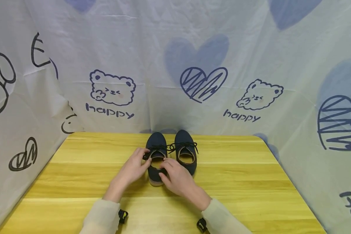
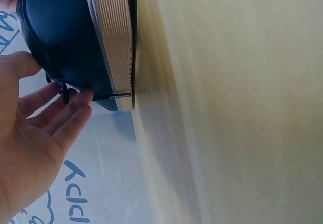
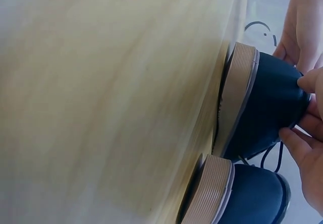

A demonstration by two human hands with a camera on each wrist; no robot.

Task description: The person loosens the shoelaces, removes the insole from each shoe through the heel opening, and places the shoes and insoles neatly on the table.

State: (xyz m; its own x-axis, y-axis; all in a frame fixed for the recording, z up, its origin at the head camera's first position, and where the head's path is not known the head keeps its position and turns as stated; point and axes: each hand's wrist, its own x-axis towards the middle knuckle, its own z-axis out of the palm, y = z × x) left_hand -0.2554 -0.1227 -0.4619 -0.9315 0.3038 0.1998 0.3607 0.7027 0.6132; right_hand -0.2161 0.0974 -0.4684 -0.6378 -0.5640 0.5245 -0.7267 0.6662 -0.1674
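A dark navy lace-up shoe (image 1: 155, 139) with a ribbed tan sole stands on the table, its toe pointing away from me. My left hand (image 1: 134, 166) holds its left side, thumb at the collar and fingers by the black lace (image 2: 63, 89). At the opposite side of the opening, my right hand (image 1: 179, 178) grips the collar near the heel, thumb and fingertips on the rim. Close on the right stands the matching shoe (image 1: 182, 136), its laces tied in a bow. In the right wrist view both hands meet the left shoe (image 3: 267, 103), and part of the inside is hidden.
The yellow wood-grain table (image 1: 240, 182) runs to a white cloth (image 1: 152, 55) printed with hearts and bears, which hangs behind and at both sides. The shoe toes point at the back cloth. Dark wrist straps (image 1: 123, 216) show at both sleeves.
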